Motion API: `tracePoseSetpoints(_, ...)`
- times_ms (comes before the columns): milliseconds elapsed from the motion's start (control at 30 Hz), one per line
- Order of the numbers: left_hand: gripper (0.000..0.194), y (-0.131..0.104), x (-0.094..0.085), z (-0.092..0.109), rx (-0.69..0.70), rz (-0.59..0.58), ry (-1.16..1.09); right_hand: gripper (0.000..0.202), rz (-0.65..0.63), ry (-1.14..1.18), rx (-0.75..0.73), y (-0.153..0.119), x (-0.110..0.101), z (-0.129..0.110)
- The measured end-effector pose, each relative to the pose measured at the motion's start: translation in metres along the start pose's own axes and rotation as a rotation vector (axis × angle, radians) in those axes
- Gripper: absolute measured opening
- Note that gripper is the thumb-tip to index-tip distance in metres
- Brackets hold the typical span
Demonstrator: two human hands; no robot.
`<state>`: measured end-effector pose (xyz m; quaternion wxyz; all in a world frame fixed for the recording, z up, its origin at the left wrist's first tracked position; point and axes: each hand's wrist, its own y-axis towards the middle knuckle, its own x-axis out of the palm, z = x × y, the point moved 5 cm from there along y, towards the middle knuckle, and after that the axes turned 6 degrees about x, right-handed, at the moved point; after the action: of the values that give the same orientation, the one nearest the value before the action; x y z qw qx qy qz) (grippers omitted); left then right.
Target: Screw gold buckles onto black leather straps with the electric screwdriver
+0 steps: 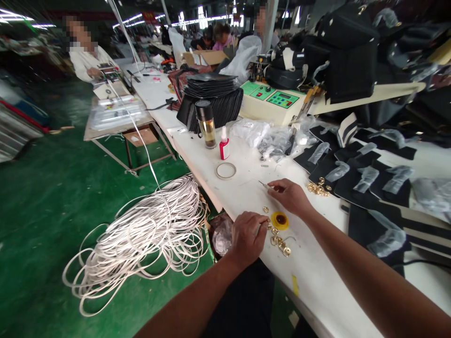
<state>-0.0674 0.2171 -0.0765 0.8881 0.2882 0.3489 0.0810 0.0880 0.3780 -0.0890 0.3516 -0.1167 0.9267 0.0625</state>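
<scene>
My right hand (291, 197) pinches a thin pointed tool (263, 184), its tip directed left over the white table. My left hand (248, 237) is closed at the table's edge, with a small gold metal fitting (268, 221) at its thumb and fingertip. Beside the fingertips sits a round yellow dish (281, 220) with a dark brown centre. Several loose gold fittings (280, 243) lie just below the dish, and a single one (265, 209) lies above it. Farther right, a small heap of gold fittings (318, 188) rests near black panels.
A red-and-white bottle (224, 146), a tumbler (206, 124) and a ring (226, 171) stand or lie beyond my hands. Black panels (369, 188) with plastic-wrapped handles cover the right. A green-panelled machine (271, 101) stands behind. Coiled white cord (141, 244) lies on the floor; a person (88, 58) works at left.
</scene>
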Motion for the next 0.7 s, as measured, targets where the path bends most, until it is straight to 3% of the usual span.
tracePoseSetpoints(200,0.013,0.000,0.001,-0.003,-0.029,0.023,-0.033,0.022,-0.046,-0.128,-0.015,0.027,0.029,-0.027)
tracePoseSetpoints(367,0.016,0.001,-0.004,-0.008,-0.097,0.031,-0.192,0.032,-0.007,-0.059,0.032,0.020,0.017,-0.035)
tracePoseSetpoints(467,0.020,-0.001,-0.014,-0.013,-0.274,0.085,-0.365,0.037,0.080,0.037,0.082,-0.011,-0.007,-0.042)
tracePoseSetpoints(567,0.032,-0.004,-0.019,-0.013,-0.511,0.124,-0.480,0.029,0.174,0.162,0.142,-0.067,-0.024,-0.050)
tracePoseSetpoints(600,0.037,-0.006,-0.016,-0.008,-0.572,0.110,-0.532,0.031,0.184,0.251,0.160,-0.089,-0.025,-0.053)
tracePoseSetpoints(633,0.041,-0.008,-0.013,0.001,-0.612,0.096,-0.609,0.034,0.185,0.483,0.180,-0.114,-0.025,-0.054)
tracePoseSetpoints(700,0.047,-0.014,-0.002,0.028,-0.669,0.055,-0.809,0.040,0.191,0.822,0.194,-0.163,-0.022,-0.059)
